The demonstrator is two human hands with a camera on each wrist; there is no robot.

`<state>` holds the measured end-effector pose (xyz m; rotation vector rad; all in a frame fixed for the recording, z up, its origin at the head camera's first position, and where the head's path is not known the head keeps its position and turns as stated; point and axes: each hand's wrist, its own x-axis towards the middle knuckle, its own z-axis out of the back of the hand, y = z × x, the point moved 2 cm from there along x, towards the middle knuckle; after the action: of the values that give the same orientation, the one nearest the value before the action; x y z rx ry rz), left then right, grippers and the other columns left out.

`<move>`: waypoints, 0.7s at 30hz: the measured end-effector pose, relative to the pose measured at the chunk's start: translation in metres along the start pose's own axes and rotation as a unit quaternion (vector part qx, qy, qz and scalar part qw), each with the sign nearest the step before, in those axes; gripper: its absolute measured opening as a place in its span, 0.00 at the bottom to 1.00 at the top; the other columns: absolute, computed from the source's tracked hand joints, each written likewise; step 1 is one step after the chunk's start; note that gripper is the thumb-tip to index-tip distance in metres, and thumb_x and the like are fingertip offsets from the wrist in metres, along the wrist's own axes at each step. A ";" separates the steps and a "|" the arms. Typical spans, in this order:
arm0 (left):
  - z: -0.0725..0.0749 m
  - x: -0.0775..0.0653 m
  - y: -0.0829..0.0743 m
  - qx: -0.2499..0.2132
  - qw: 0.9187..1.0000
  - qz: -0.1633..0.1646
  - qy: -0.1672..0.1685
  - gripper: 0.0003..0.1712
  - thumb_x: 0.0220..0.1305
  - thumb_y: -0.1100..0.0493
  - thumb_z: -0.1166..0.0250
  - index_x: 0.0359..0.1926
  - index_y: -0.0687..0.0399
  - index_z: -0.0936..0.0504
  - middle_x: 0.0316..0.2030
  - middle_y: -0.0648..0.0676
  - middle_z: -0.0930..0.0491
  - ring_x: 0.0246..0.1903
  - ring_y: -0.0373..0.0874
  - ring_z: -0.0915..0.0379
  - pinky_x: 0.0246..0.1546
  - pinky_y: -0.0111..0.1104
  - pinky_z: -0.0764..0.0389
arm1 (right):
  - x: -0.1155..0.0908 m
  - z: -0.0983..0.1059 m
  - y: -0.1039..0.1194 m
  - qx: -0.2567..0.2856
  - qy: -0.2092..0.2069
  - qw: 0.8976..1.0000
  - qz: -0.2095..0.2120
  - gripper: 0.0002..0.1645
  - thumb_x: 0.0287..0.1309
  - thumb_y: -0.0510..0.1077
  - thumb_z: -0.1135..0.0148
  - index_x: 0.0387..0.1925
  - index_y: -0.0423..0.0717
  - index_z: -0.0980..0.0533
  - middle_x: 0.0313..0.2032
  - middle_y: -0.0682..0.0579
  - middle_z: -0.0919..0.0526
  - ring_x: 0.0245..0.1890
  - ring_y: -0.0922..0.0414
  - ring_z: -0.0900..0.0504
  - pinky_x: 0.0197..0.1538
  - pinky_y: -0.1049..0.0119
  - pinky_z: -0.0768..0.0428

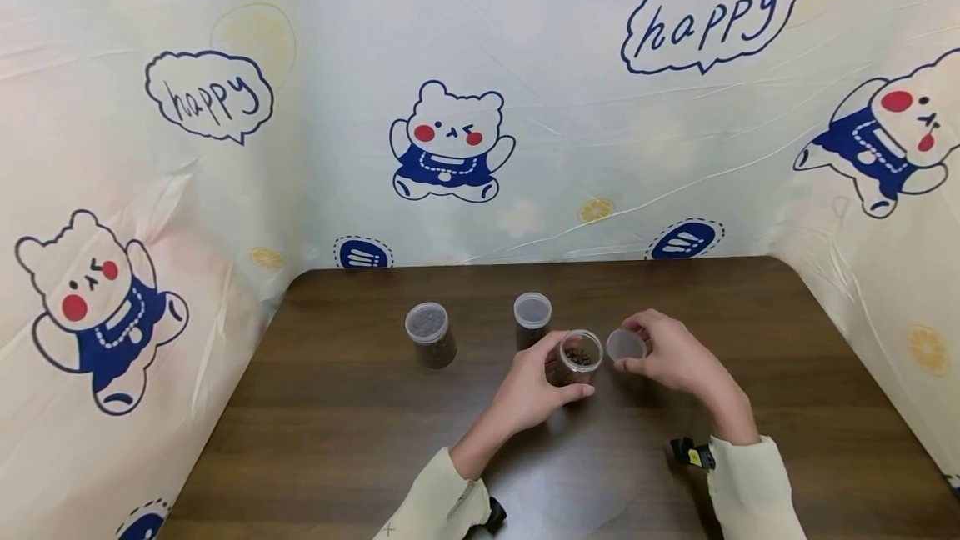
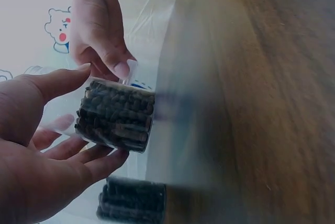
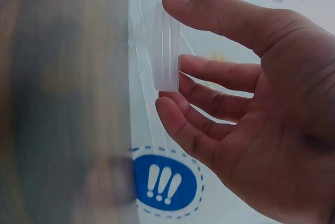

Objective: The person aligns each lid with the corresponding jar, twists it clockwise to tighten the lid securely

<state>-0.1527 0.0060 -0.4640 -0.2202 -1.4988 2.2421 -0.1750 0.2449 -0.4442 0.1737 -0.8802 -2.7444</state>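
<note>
My left hand [image 1: 534, 383] grips an open clear jar [image 1: 581, 352] by its side, thumb and fingers curled round it. Small dark pellets fill much of this jar, packed against its wall in the left wrist view. Just to its right, my right hand [image 1: 678, 354] pinches a translucent plastic lid [image 1: 626, 345] by the edge, beside the jar's rim. The right wrist view shows the lid [image 3: 166, 51] edge-on, with the thumb at one end and fingertips at the other.
Behind the left hand stands a lidded jar [image 1: 532, 315] with dark contents. Farther left is another lidded jar [image 1: 431, 337], also dark inside. A printed cloth [image 1: 555, 148] hangs along the back and sides of the brown wooden table [image 1: 337, 440].
</note>
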 end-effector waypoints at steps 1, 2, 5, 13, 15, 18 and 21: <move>0.001 -0.003 0.001 -0.007 1.000 0.002 0.002 0.38 0.56 0.58 0.18 0.67 0.46 0.23 0.56 0.49 0.14 0.56 0.42 0.16 0.59 0.34 0.17 | 0.000 -0.002 0.002 -0.005 0.003 1.000 0.007 0.35 0.53 0.47 0.18 0.56 0.33 0.22 0.48 0.39 0.16 0.45 0.47 0.18 0.44 0.53 0.15; 0.003 -0.005 0.002 -0.013 1.000 0.005 0.004 0.38 0.56 0.59 0.18 0.67 0.45 0.23 0.57 0.50 0.14 0.57 0.43 0.16 0.60 0.35 0.17 | -0.001 -0.005 0.005 -0.010 0.005 1.000 0.015 0.34 0.52 0.47 0.18 0.55 0.34 0.22 0.48 0.40 0.16 0.44 0.48 0.18 0.44 0.54 0.16; 0.007 -0.012 0.006 -0.021 1.000 0.012 0.011 0.38 0.56 0.59 0.18 0.67 0.45 0.22 0.58 0.50 0.15 0.57 0.45 0.16 0.60 0.37 0.16 | -0.002 -0.013 0.013 -0.022 0.012 0.999 0.042 0.32 0.51 0.46 0.17 0.53 0.35 0.20 0.46 0.43 0.15 0.43 0.50 0.18 0.43 0.57 0.17; 0.014 -0.021 0.014 -0.031 0.999 0.011 0.007 0.38 0.55 0.61 0.18 0.66 0.42 0.21 0.57 0.50 0.14 0.57 0.47 0.15 0.60 0.45 0.16 | -0.004 -0.036 0.031 -0.023 0.054 0.996 0.074 0.28 0.50 0.44 0.17 0.50 0.38 0.19 0.45 0.46 0.16 0.40 0.55 0.20 0.41 0.65 0.19; 0.016 -0.025 0.016 -0.037 0.999 0.011 0.005 0.38 0.55 0.62 0.18 0.66 0.44 0.22 0.57 0.52 0.14 0.57 0.48 0.15 0.60 0.46 0.16 | -0.004 -0.042 0.034 -0.025 0.062 0.994 0.082 0.28 0.50 0.44 0.17 0.50 0.39 0.19 0.45 0.46 0.16 0.40 0.56 0.20 0.41 0.66 0.19; 0.018 -0.030 0.020 -0.044 0.999 0.016 0.005 0.39 0.54 0.63 0.18 0.66 0.48 0.22 0.57 0.53 0.14 0.57 0.48 0.15 0.60 0.44 0.16 | -0.005 -0.050 0.035 -0.031 0.069 0.993 0.093 0.27 0.49 0.44 0.16 0.49 0.39 0.19 0.45 0.47 0.17 0.40 0.56 0.20 0.42 0.66 0.20; 0.020 -0.033 0.023 -0.055 0.998 0.024 0.005 0.39 0.55 0.64 0.18 0.66 0.46 0.22 0.58 0.53 0.14 0.57 0.48 0.15 0.59 0.39 0.16 | -0.006 -0.054 0.036 -0.040 0.069 0.992 0.100 0.28 0.48 0.45 0.16 0.48 0.39 0.19 0.44 0.48 0.17 0.39 0.58 0.22 0.41 0.66 0.21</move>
<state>-0.1359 -0.0324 -0.4804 -0.3049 -1.6297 2.1940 -0.1520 0.1880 -0.4667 0.2438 -0.7075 -2.5429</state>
